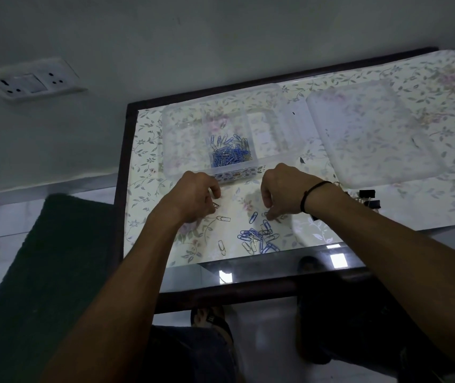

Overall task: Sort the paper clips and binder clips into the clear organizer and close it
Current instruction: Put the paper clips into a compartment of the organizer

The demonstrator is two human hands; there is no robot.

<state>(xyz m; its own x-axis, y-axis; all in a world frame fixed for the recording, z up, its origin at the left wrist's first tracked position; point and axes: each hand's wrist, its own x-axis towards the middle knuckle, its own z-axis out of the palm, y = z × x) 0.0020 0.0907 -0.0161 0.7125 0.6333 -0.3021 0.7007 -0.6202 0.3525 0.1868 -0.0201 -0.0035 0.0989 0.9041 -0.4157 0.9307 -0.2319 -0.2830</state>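
The clear organizer [182,139] stands open at the back of the table, with several blue paper clips [230,156] in its middle compartment. Its clear lid [373,134] lies to the right. A loose pile of blue and silver paper clips [259,239] lies near the front edge. My left hand [195,197] is curled, with a silver paper clip [215,205] at its fingertips. My right hand [281,192] pinches down at a clip [265,214] on the table, just above the pile. Black binder clips [368,199] lie behind my right wrist.
The table has a floral cover [386,211] under glass and a dark frame [248,294]. A wall with a socket plate [31,82] is at the left. A green mat [41,272] lies on the floor, and my legs are below the table's front edge.
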